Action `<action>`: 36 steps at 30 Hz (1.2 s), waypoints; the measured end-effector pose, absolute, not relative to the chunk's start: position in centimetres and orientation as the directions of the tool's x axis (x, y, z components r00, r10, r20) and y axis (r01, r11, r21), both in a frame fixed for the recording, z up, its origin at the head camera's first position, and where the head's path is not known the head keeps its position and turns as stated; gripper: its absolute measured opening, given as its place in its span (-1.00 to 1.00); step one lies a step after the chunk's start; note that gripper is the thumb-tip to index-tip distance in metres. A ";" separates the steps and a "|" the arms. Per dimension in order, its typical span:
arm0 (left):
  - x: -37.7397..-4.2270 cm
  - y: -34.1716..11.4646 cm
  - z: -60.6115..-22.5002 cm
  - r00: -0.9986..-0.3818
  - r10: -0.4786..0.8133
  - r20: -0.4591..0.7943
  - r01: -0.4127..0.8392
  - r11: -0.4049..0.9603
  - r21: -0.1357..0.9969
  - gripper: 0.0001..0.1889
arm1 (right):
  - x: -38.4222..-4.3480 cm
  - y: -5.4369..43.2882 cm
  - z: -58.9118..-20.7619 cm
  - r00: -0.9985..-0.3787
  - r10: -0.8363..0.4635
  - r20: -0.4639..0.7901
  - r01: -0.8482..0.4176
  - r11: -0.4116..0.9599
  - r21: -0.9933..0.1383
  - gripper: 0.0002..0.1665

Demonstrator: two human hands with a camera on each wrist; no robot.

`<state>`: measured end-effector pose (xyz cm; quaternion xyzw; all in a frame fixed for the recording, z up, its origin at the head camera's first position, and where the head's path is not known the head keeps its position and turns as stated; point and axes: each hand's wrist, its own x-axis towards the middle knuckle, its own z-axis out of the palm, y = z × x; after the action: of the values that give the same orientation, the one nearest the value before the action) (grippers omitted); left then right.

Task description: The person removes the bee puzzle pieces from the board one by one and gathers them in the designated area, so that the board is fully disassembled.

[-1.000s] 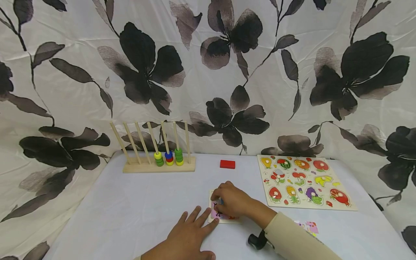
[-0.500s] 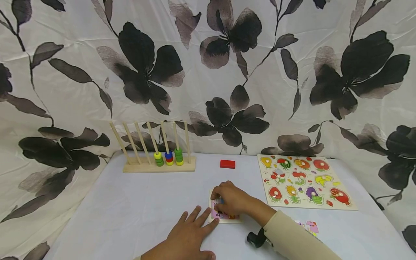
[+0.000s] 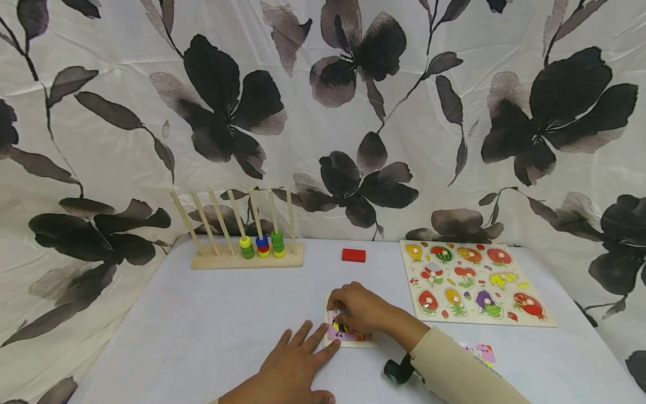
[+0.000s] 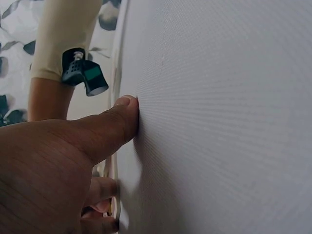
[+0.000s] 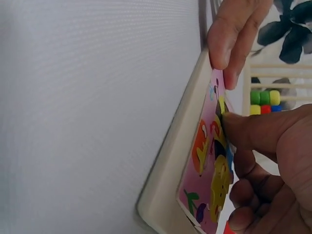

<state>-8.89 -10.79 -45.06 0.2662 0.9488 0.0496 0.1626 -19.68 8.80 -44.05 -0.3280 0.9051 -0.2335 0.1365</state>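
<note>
A small picture puzzle in a pale wooden board [image 5: 163,180] lies on the table, showing a yellow bee [image 5: 220,181] on pink. My right hand [image 3: 362,307] is over it, thumb and bent fingers pinching a puzzle piece [image 3: 340,329] down at the picture. In the right wrist view the thumb tip touches the picture, and the other fingers curl beside it and hide part of it. My left hand [image 3: 296,363] lies spread on the table, its fingertips right at the board's left edge. In the left wrist view its thumb [image 4: 114,124] rests on the white cloth.
Loose pink puzzle pieces [image 3: 485,353] lie to the right, partly behind the right sleeve. A fruit puzzle board [image 3: 476,283] lies at the back right. A red block [image 3: 353,256] and a wooden peg rack [image 3: 247,261] with colored rings stand toward the back.
Between my right thumb and fingers, more of the yellow-and-black picture shows where pink and a bit of blue showed before. My left hand has stayed in place.
</note>
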 end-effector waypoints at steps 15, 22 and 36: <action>-9.0 -10.8 -45.1 -0.804 0.514 -0.299 0.474 0.858 0.199 -0.05 | -20.0 8.9 -44.0 -0.724 -0.682 -0.104 -0.544 0.656 -0.523 -0.69; -9.0 -10.7 -45.0 -0.808 0.516 -0.285 0.480 0.856 0.191 -0.06 | -20.0 9.0 -43.9 -0.703 -0.700 -0.128 -0.561 0.656 -0.504 -0.64; -9.1 -10.1 -44.8 -0.810 0.520 -0.270 0.489 0.854 0.179 -0.05 | -20.4 9.4 -44.2 -0.702 -0.703 -0.112 -0.553 0.638 -0.536 -0.58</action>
<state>-9.05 -10.13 -44.79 0.2656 0.9501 0.0504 0.1560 -20.37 9.45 -44.20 -0.3523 0.8912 -0.2384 0.1573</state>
